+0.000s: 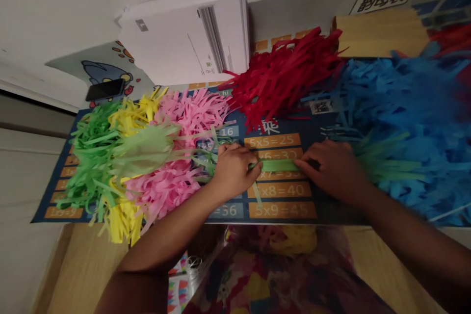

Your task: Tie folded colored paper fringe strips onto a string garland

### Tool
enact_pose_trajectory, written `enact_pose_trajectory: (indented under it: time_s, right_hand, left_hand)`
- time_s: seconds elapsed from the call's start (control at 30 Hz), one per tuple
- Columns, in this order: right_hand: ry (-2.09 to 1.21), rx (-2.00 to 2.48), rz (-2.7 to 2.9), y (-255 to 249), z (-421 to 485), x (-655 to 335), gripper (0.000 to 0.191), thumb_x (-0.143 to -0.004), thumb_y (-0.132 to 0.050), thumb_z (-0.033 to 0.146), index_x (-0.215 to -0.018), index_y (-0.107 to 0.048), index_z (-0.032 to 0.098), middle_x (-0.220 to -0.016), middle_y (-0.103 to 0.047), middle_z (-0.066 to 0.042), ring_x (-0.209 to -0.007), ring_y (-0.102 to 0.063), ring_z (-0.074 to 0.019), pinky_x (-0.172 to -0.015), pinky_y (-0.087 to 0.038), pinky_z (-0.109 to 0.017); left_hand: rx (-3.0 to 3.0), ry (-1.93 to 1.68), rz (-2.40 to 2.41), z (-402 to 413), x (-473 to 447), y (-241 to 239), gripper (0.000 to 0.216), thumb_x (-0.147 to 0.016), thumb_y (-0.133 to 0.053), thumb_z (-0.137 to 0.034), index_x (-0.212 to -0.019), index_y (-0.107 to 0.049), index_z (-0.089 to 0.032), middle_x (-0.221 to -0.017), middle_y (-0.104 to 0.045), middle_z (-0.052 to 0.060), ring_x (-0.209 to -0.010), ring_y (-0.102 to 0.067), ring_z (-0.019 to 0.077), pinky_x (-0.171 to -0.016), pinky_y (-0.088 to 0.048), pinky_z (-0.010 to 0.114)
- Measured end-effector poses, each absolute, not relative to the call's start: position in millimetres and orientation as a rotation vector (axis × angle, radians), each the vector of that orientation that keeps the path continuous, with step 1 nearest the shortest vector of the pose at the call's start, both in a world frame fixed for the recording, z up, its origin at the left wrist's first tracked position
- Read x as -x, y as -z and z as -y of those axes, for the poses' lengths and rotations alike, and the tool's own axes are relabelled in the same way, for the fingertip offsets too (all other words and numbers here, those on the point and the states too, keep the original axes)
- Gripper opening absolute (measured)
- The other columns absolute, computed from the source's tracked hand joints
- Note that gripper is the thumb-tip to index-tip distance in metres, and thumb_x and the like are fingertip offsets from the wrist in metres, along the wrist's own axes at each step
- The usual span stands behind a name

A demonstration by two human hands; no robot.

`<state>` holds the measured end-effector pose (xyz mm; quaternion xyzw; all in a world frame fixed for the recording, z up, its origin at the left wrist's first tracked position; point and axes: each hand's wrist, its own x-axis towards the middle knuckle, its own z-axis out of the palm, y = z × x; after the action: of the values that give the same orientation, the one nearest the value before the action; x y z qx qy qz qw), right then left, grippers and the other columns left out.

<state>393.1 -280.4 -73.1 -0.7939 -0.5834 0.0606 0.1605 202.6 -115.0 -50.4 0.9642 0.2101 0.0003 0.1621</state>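
Observation:
A light green tissue paper tassel [278, 165] is stretched flat between my hands, just above the mat. My left hand [237, 167] is closed on its left part, thumb and fingers pinched together. My right hand [329, 169] pinches its other end. Fringed green strips spread out past my right hand over a blue fringe pile [408, 103], and more pale strips trail left of my left hand. A bunch of pale green tassels [147, 149] lies further left, over pink tassels [167, 191], yellow tassels [123, 218] and dark green tassels [90, 147].
A printed times-table mat [281, 210] covers the tabletop. Red fringe [285, 76] lies beyond my hands, beside a white stack of paper [187, 34]. A dark phone [105, 90] is at the back left, a yellow-brown paper piece [380, 34] at the back right.

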Motion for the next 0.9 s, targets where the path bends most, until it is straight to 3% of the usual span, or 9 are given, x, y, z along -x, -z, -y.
enact_pose_trajectory:
  time_s: [0.17,0.23,0.33,0.4,0.5,0.7,0.9]
  right_hand:
    - [-0.164,2.281,1.657,76,279,-394,0.03,-0.093,-0.061,0.039,-0.069,-0.066,0.022,-0.076,-0.07,-0.002,-0.078,-0.057,-0.0229,-0.072,-0.024,-0.036]
    - [-0.11,2.288,1.653,75,279,-393,0.03,-0.093,-0.06,0.038,-0.069,-0.065,0.021,-0.076,-0.069,-0.003,-0.077,-0.057,-0.0226,-0.071,-0.024,-0.036]
    - [0.113,2.203,1.771,70,283,-388,0.018,-0.095,-0.057,0.029,-0.085,-0.07,0.02,-0.087,-0.072,-0.006,-0.083,-0.058,-0.0235,-0.075,-0.025,-0.037]
    - [0.219,2.016,1.991,66,286,-383,0.016,-0.094,-0.054,0.019,-0.096,-0.07,0.02,-0.095,-0.073,-0.007,-0.089,-0.059,-0.0238,-0.079,-0.026,-0.039]
    - [0.203,1.842,2.239,60,286,-376,0.014,-0.092,-0.056,0.017,-0.092,-0.069,0.019,-0.092,-0.072,-0.007,-0.085,-0.058,-0.0225,-0.08,-0.026,-0.039]
    - [0.041,1.932,2.368,47,270,-387,0.018,-0.09,-0.05,0.011,-0.082,-0.067,0.014,-0.083,-0.07,-0.01,-0.079,-0.058,-0.0199,-0.077,-0.023,-0.04]
    - [0.122,1.977,2.192,49,264,-374,0.013,-0.086,-0.06,0.025,-0.089,-0.068,0.015,-0.088,-0.07,-0.009,-0.084,-0.059,-0.0229,-0.076,-0.025,-0.038]
  left_hand:
    - [-2.749,-0.015,-0.658,114,-203,54,0.021,-0.088,-0.065,-0.034,-0.073,-0.066,-0.02,-0.074,-0.07,0.003,-0.084,-0.062,0.0244,-0.081,-0.034,0.041]
    - [-2.726,-0.066,-0.681,113,-201,55,0.012,-0.087,-0.068,-0.032,-0.09,-0.068,-0.02,-0.081,-0.071,0.002,-0.085,-0.062,0.0234,-0.082,-0.036,0.041]
    - [-2.868,-0.213,-0.455,112,-197,53,0.024,-0.091,-0.064,-0.029,-0.114,-0.066,-0.022,-0.105,-0.072,0.006,-0.1,-0.06,0.0249,-0.087,-0.037,0.042]
    - [-3.038,-0.247,-0.128,114,-195,48,0.018,-0.098,-0.055,-0.026,-0.111,-0.067,-0.023,-0.111,-0.071,0.006,-0.108,-0.056,0.0244,-0.093,-0.035,0.043]
    - [-3.202,-0.186,0.162,121,-195,40,0.022,-0.102,-0.047,-0.022,-0.104,-0.068,-0.019,-0.101,-0.073,0.006,-0.102,-0.055,0.0235,-0.099,-0.032,0.047]
    - [-3.272,-0.04,0.078,130,-208,30,0.02,-0.092,-0.055,-0.03,-0.09,-0.07,-0.016,-0.083,-0.07,0.01,-0.098,-0.055,0.0291,-0.105,-0.027,0.059]
    - [-3.219,-0.108,-0.058,125,-211,34,0.019,-0.09,-0.057,-0.022,-0.102,-0.07,-0.017,-0.091,-0.073,0.011,-0.097,-0.058,0.0295,-0.1,-0.03,0.058]
